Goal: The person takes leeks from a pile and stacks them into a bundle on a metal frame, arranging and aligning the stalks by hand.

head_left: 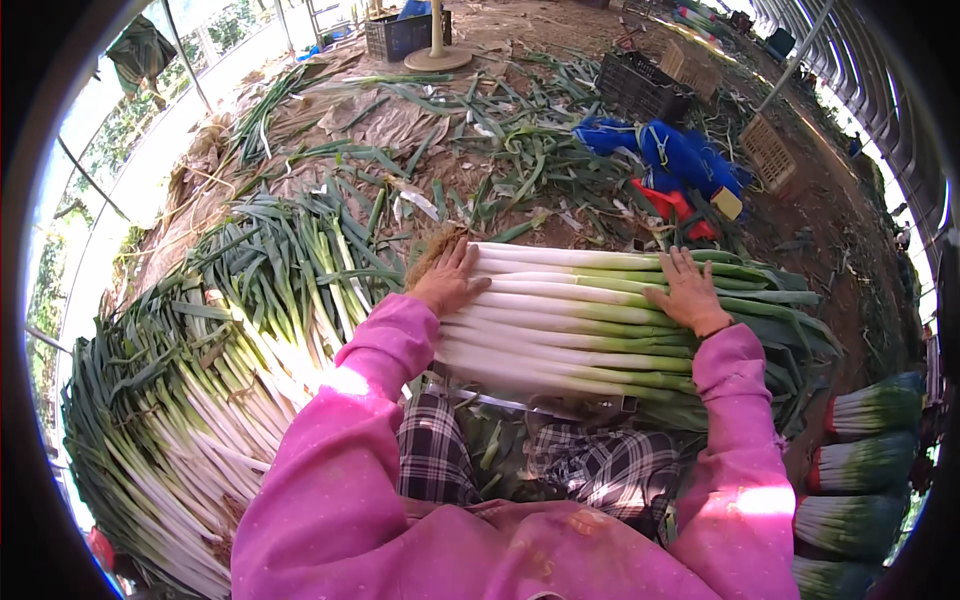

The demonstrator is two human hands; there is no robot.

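A row of leeks [570, 325] lies side by side across a low stand in front of my knees, white ends to the left and green tops to the right. My left hand [450, 278] rests flat on the white ends, next to the brown roots [430, 252]. Over on the green part, my right hand [688, 292] lies with its fingers spread on the stalks. Neither hand is closed round anything. A metal edge [530, 405] of the stand shows under the leeks; most of it is hidden.
Loose leeks [210, 400] form a big heap at my left. Bundled leeks [858, 465] are stacked at the right. Beyond lie leaf scraps [530, 160], blue plastic ties or netting [660, 150], a red object [668, 203], a black crate [640, 88] and a round-based post [437, 55].
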